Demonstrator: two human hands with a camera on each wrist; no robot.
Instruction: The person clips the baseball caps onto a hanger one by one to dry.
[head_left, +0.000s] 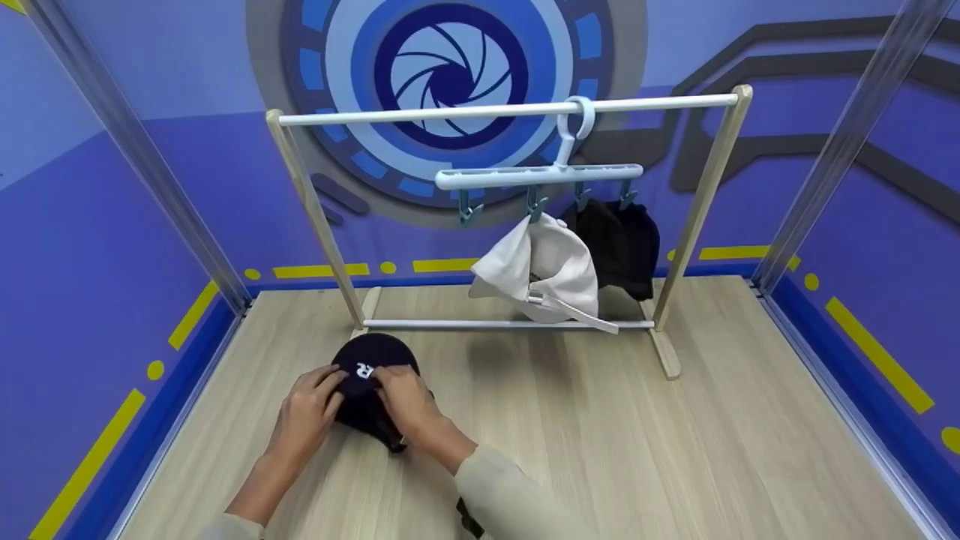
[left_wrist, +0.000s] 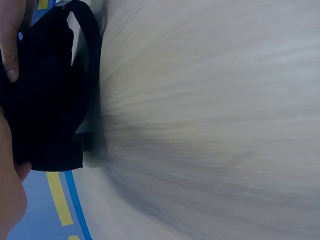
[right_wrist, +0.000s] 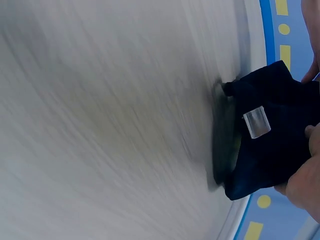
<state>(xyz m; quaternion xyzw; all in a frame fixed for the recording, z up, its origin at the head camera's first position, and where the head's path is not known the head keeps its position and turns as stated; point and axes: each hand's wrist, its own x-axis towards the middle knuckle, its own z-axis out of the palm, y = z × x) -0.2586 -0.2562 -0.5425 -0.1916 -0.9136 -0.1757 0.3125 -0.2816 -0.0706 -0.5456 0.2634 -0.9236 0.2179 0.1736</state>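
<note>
In the head view a dark navy baseball cap with a white letter on its front is at the left of the table, crown up. My left hand grips its left side, thumb and fingers on the fabric. On the other side my right hand holds the crown, fingertips beside the letter. The left wrist view shows the cap with its strap opening low over the table. A silver buckle shows on the cap's back in the right wrist view.
Behind the cap stands a wooden rack with white rods. From its top rod hangs a light blue hanger with several green clips. A white cap and a black cap hang from it; the leftmost clip holds nothing.
</note>
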